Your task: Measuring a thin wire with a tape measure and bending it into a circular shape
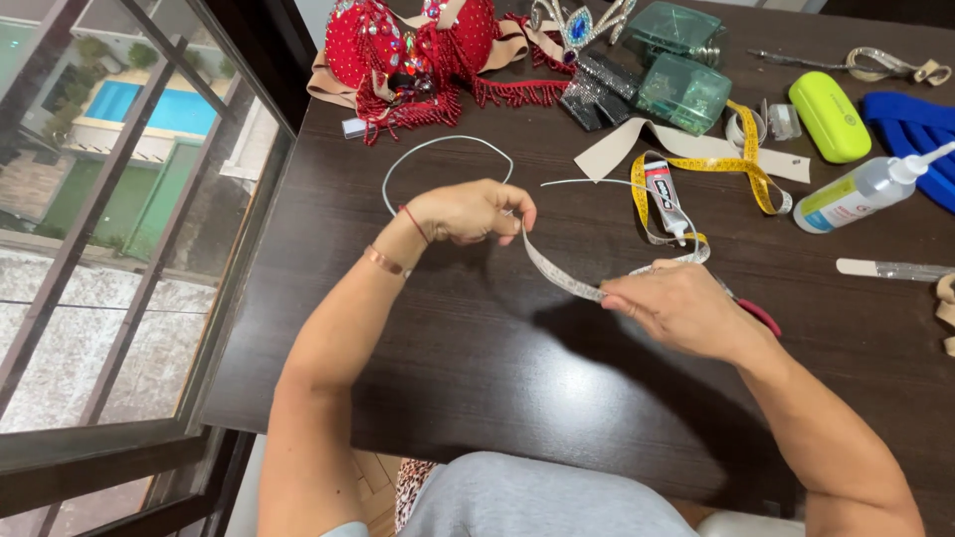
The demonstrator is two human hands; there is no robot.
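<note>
My left hand (473, 211) pinches one end of a silvery rhinestone strip (557, 273) together with a thin white wire hoop (438, 149) that arcs up behind the hand. My right hand (676, 306) grips the other end of the strip and also holds red-handled scissors (758, 316), whose handle sticks out on the right. The strip hangs in a shallow curve between both hands above the dark wooden table (468, 338). A glue tube (665, 199) lies just beyond my right hand on a yellow measuring tape (741, 164).
A red beaded, jewelled garment (408, 50) lies at the back. Two green clear boxes (684, 91), a tiara (579, 22), a lime case (829, 115), a white squeeze bottle (860, 191), blue cloth (915, 129) and beige strips (637, 139) crowd the back right. A window is at left.
</note>
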